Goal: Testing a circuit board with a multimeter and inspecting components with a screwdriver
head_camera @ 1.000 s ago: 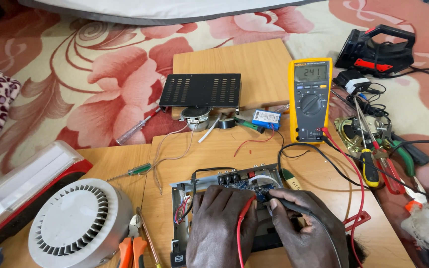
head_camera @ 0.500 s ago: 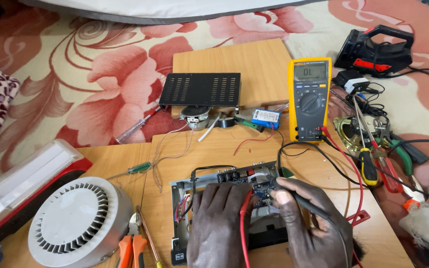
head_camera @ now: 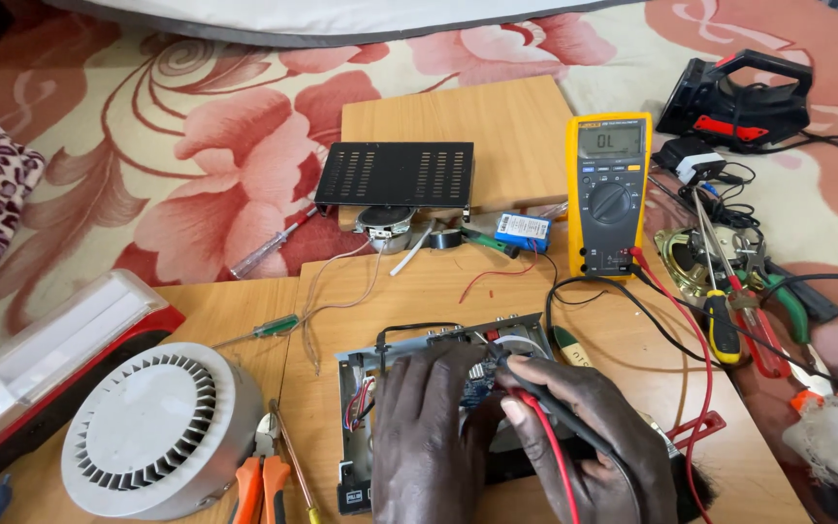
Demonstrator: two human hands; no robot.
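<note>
An opened grey electronic unit with a circuit board (head_camera: 458, 342) lies on a wooden board (head_camera: 419, 281) near the bottom middle. My left hand (head_camera: 429, 437) rests flat on the circuit board, fingers pointing away from me. My right hand (head_camera: 589, 442) grips the meter's probes, a black probe (head_camera: 526, 383) and a red lead (head_camera: 555, 456), with the tips touching the board near its middle. A yellow multimeter (head_camera: 610, 192) stands at the upper right, its red and black leads running down to my right hand.
A black perforated grille (head_camera: 395, 175) lies on a second wooden board behind. A round white fan housing (head_camera: 152, 427) and a red-and-white lamp (head_camera: 41, 359) sit at left. Orange-handled pliers (head_camera: 262, 480), screwdrivers (head_camera: 725, 320), a small blue battery pack (head_camera: 522, 231) and a black tool (head_camera: 734, 97) lie around.
My right hand has shifted the probes slightly up and left on the circuit board. My left hand stays pressed on the board.
</note>
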